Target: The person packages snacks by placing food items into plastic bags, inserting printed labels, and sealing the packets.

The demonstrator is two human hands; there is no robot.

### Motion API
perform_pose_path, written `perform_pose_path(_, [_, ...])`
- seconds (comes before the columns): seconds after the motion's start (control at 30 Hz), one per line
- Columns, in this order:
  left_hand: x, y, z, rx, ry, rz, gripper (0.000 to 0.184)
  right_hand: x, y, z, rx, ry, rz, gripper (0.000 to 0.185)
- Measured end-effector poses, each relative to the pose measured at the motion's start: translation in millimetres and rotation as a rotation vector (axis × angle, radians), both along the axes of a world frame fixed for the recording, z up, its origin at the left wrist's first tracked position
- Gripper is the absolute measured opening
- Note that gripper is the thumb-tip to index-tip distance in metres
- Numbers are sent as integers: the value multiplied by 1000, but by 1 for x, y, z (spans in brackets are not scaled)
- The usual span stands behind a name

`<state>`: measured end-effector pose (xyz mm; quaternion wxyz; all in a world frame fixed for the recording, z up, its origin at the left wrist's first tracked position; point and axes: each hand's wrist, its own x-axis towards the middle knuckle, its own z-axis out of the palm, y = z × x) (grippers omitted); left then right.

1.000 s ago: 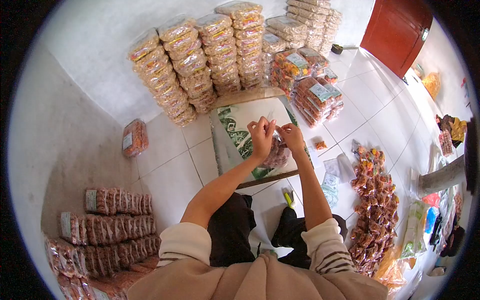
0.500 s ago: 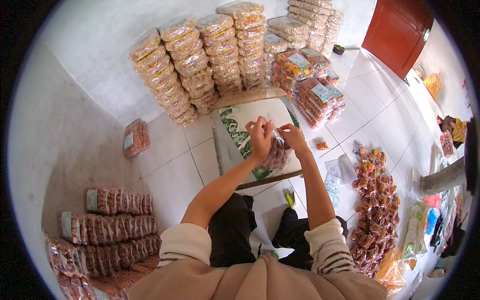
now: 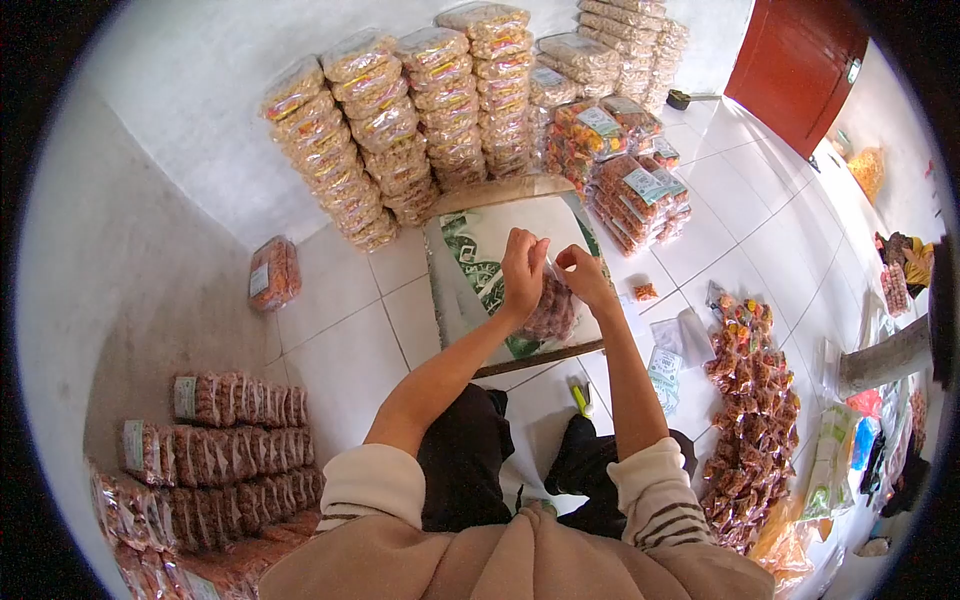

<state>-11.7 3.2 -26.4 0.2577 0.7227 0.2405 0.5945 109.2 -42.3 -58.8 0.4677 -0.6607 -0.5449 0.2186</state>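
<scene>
A clear plastic bag (image 3: 550,315) of reddish-brown snack pieces lies on the low table (image 3: 452,340), which is covered with white-and-green printed sheeting. My left hand (image 3: 523,268) is closed at the bag's upper end, fingertips pressed together on its plastic. On the other side of that end, my right hand (image 3: 584,275) pinches with thumb and forefinger, close to the left. The bag's mouth is mostly hidden between my hands.
Tall stacks of packed bags (image 3: 370,120) stand behind the table. Snack packs (image 3: 640,190) are piled at the back right, with small filled bags (image 3: 750,420) heaped at right. Long packs (image 3: 220,450) lie at lower left. A yellow-green cutter (image 3: 581,398) is near my foot.
My left fingers have curled in closer together at the bag's top. The right hand has shifted slightly and its fingers are more bent. The bag stays in place.
</scene>
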Motion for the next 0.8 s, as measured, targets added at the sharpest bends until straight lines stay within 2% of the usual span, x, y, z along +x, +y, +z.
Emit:
perform_pose_path(0.03, [0, -2, 2, -8, -9, -11, 17, -1, -1, 0, 62, -127, -19, 20])
perform_pose_path(0.07, [0, -3, 5, -14, -18, -20, 19, -3, -2, 1, 63, -127, -18, 20])
perform_pose_path(0.13, [-1, -2, 4, -24, 9, 0, 19, -9, -4, 11, -22, 122, -69, 19])
perform_pose_path(0.17, [-1, -2, 4, -37, 38, 19, 19, -9, -10, 16, -19, 122, -69, 19])
perform_pose_path(0.23, [-1, 1, 3, -24, 44, 48, 19, -16, -28, 43, -106, 337, -47, 20])
perform_pose_path(0.27, [0, 2, 3, -16, 48, 76, 19, -21, -32, 40, -105, 335, -47, 20])
perform_pose_path(0.33, [0, 0, 5, -40, 46, 55, 20, -30, -40, 32, 194, -184, -93, 20])
perform_pose_path(0.43, [1, -2, 3, -66, 52, 27, 20, -32, -37, 26, 338, -319, -194, 23])
perform_pose_path(0.6, [-1, 0, 2, -33, 37, 3, 21, -37, -37, 12, 330, -201, -282, 21])
perform_pose_path(0.7, [-3, 4, -3, -106, 39, -100, 21, -37, -36, 12, 344, -157, -306, 18])
perform_pose_path(0.77, [-2, 9, -5, -174, -331, -239, 33, -37, -37, 12, 345, -155, -314, 16])
perform_pose_path(0.8, [-9, 15, -9, -124, -178, -252, 54, -36, -35, 10, 350, -129, -323, 16])
